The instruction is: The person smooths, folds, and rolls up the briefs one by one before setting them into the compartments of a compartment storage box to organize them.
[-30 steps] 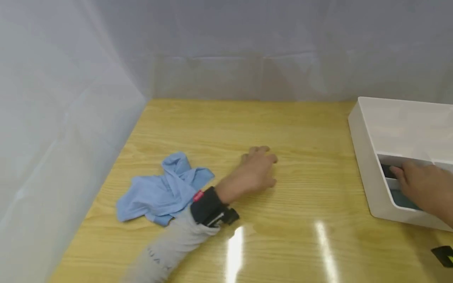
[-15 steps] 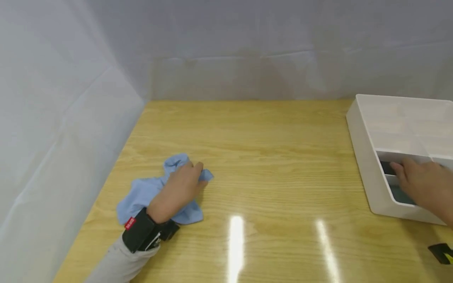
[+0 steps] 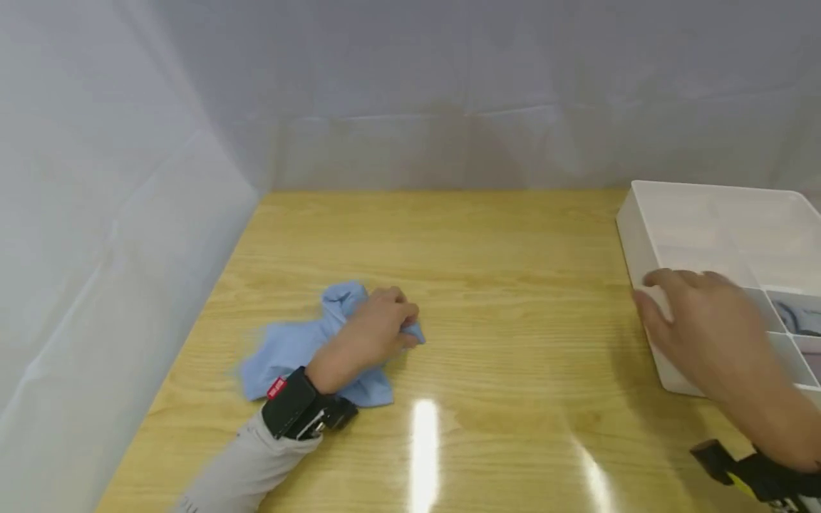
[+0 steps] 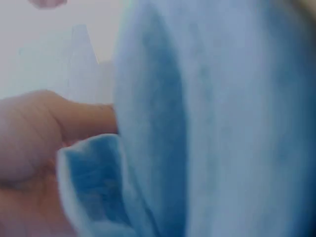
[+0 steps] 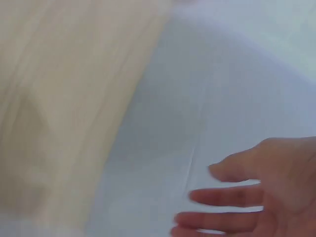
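Note:
A crumpled light blue cloth point(image 3: 282, 349) lies on the left part of the wooden table. My left hand point(image 3: 372, 328) grips its upper right part, fingers curled over the fabric. In the left wrist view folds of the cloth point(image 4: 212, 128) rise close to the camera, against the thumb. At the right, my right hand point(image 3: 702, 331) hovers by the left wall of a white divided box point(image 3: 636, 239), which it partly covers in the head view. Its fingers are spread and bent a little; in the right wrist view the hand point(image 5: 276, 192) holds nothing.
Compartments fill the box; a grey folded fabric point(image 3: 802, 317) and a pinkish piece point(image 3: 813, 363) lie in two of them. White sheeting point(image 3: 417, 92) hangs behind the table and along its left side. Wood surface point(image 3: 513, 285) spans between cloth and box.
My left hand has come from the table's middle to the cloth, taken hold of it and shifted it rightward. My right hand has risen out of a front compartment and moved left.

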The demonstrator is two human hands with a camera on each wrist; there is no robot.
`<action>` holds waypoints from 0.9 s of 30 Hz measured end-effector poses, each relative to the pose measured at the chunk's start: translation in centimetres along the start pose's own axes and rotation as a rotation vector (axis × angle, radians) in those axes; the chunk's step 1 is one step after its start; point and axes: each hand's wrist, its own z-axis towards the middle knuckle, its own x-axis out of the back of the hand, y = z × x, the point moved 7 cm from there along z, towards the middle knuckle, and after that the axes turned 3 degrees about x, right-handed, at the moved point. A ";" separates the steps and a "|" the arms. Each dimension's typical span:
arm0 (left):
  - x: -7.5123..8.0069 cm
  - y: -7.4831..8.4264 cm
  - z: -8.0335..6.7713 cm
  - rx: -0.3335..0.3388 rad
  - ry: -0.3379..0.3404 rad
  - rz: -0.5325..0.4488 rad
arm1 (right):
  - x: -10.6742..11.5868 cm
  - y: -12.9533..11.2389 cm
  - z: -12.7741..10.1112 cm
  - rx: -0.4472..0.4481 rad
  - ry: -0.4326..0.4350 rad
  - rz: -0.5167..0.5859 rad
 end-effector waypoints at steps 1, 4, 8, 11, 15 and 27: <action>0.1 0.9 0.4 -0.049 0.016 -0.027 | -0.3 -1.6 0.5 0.006 -0.021 0.082; 0.9 4.0 1.6 -0.189 0.055 -0.161 | -2.6 -5.4 1.4 0.001 -0.175 0.360; 3.7 8.1 2.9 -0.321 0.187 -0.398 | -5.9 -8.5 2.4 -0.005 -0.373 0.788; 6.4 10.3 3.2 -0.397 0.320 -0.557 | -7.3 -9.6 3.1 -0.021 -0.374 1.003; 9.0 11.7 2.9 -0.461 0.436 -0.668 | -7.0 -9.3 3.8 -0.085 -0.236 1.046; 13.9 7.0 0.7 -0.409 0.637 -0.662 | -6.6 -9.0 4.4 0.086 -0.321 1.069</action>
